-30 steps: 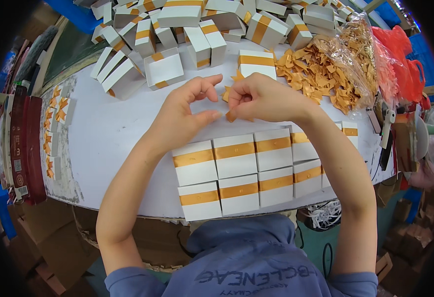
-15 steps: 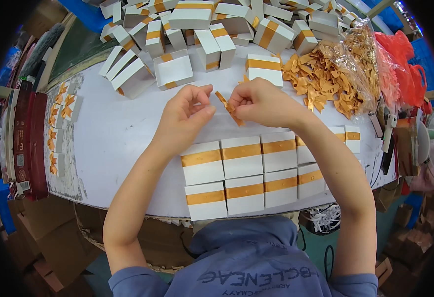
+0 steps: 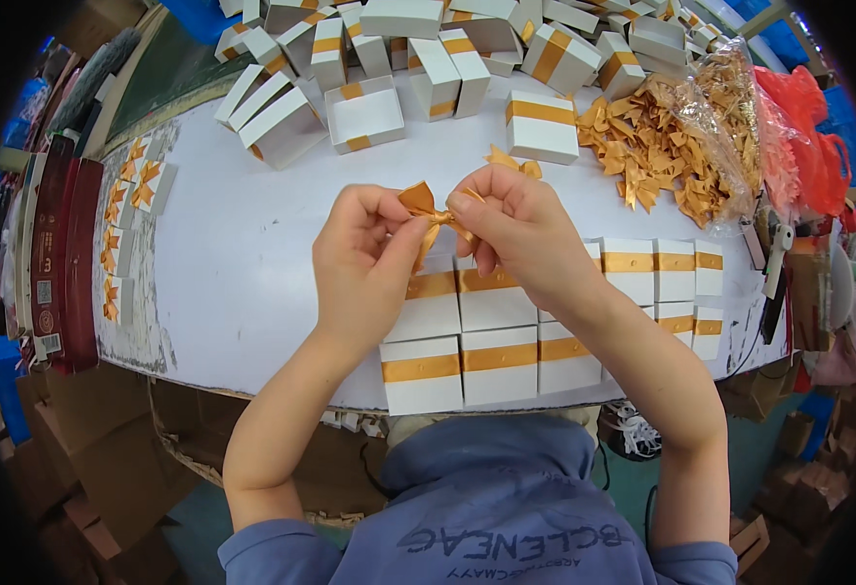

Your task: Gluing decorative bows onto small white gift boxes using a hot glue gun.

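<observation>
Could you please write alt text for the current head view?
A person's left hand and right hand hold a gold ribbon bow between them above a white table. Two rows of gold-banded white boxes lie near the person; more boxes are heaped at the far side, with a pile of gold bows to the right.

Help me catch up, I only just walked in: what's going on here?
A person pinches a gold bow between the left hand and right hand, near two rows of banded boxes with no bows showing. On the table's left side sit a few boxes with bows. Farther back are heaped boxes and, to the right, piled loose bows.
</observation>
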